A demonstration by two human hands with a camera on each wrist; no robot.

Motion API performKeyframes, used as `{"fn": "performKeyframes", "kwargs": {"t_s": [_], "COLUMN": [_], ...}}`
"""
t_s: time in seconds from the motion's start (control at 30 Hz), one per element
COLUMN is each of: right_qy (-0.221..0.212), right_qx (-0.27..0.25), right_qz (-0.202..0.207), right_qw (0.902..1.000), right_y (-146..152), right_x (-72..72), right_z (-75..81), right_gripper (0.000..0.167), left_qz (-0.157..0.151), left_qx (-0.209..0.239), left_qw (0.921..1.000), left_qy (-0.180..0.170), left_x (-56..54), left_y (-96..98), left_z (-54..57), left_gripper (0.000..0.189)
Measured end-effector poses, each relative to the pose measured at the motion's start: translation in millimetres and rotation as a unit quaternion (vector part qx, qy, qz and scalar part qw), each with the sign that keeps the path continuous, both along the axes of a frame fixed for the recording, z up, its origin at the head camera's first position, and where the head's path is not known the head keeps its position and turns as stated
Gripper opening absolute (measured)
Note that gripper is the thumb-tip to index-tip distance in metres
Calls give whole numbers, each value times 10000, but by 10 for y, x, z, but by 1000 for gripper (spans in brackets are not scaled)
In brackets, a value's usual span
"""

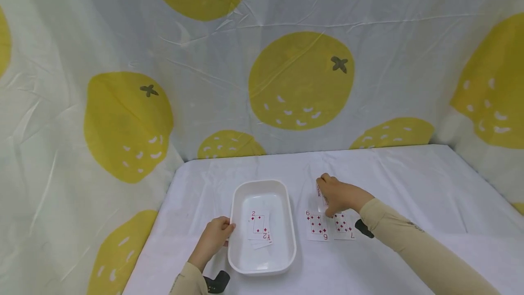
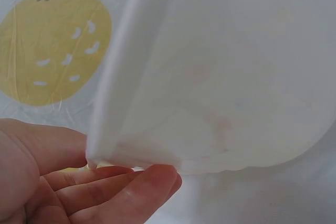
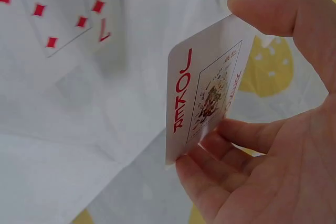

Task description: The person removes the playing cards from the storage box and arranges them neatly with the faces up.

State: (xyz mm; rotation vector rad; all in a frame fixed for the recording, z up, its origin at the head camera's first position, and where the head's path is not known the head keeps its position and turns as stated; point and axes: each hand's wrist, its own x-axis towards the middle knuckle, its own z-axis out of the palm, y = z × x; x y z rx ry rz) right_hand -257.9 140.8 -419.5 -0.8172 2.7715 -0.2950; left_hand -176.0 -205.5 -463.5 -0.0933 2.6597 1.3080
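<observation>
My right hand point(image 1: 340, 195) holds a joker card point(image 3: 207, 95) by its edges, thumb on one side and fingers on the other. The card is raised on edge above the table, behind the six of diamonds point(image 1: 317, 227) and the seven of diamonds point(image 1: 344, 227), which lie face up side by side. My left hand point(image 1: 214, 236) grips the left rim of a white plastic tray point(image 1: 262, 265), with the thumb on one face of its wall and the fingers on the other. Inside the tray, the two of diamonds point(image 1: 259, 225) lies over another card, mostly hidden.
A white cloth point(image 1: 409, 195) covers the table. Behind and at both sides hangs a white curtain point(image 1: 213, 90) printed with yellow lemons. Dark bands point(image 1: 217, 282) sit at both wrists.
</observation>
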Motion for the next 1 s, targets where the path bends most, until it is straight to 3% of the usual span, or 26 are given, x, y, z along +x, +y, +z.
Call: {"fn": "performKeyframes", "kwargs": {"t_s": [0.3, 0.53, 1.0], "right_qy": [-276, -298, -1004], "right_qx": [50, -68, 192], "right_qz": [-378, -415, -845], "right_qw": [9989, 9987, 9912], "right_y": [449, 749, 897], "right_x": [165, 300, 421], "right_z": [-193, -321, -445], "right_gripper": [85, 84, 82], "left_qz": [35, 21, -16], "left_qx": [-31, 29, 180], "left_qw": [10000, 10000, 9998], "left_qy": [11, -13, -21], "left_x": [-11, -5, 7], "left_y": [-9, -14, -17], "left_z": [1, 3, -17], "left_gripper": [23, 24, 25]}}
